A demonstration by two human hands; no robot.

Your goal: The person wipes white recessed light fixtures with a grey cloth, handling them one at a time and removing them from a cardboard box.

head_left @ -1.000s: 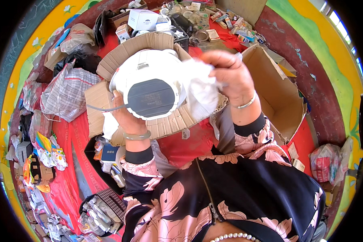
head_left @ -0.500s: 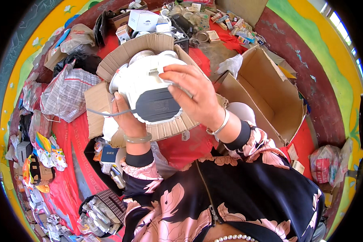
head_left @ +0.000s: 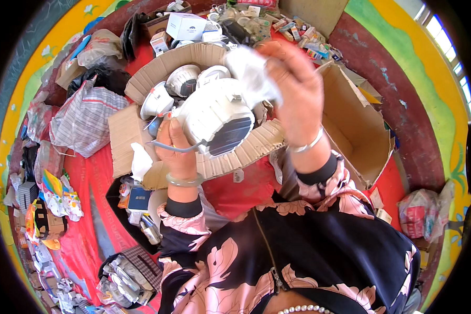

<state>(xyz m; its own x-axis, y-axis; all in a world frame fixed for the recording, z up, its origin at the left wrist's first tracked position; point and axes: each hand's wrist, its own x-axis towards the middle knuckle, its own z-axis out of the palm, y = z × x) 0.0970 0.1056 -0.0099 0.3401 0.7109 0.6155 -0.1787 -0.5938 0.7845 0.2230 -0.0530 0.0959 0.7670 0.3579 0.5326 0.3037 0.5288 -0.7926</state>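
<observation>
From here I can see the round white fixture (head_left: 204, 112) tipped over the near side of a cardboard box (head_left: 159, 65), its dark plate (head_left: 230, 137) facing near and right; I can't tell if it touches the cardboard. The left hand (head_left: 179, 163) has its fingers partly curled against the fixture's left side, a grey cord (head_left: 188, 150) crossing that hand. The right hand (head_left: 298, 97), up on the far right, is blurred, but its fingers look pinched on a crumpled white wrap (head_left: 250, 73). Smaller white fixtures (head_left: 183, 80) sit in the box's far part. I'd judge the fixture stiff, fairly light and smooth enough to slip, best gripped by its solid body, sparing the cord. The wrap looks flimsy and weightless; a corner pinch should do.
</observation>
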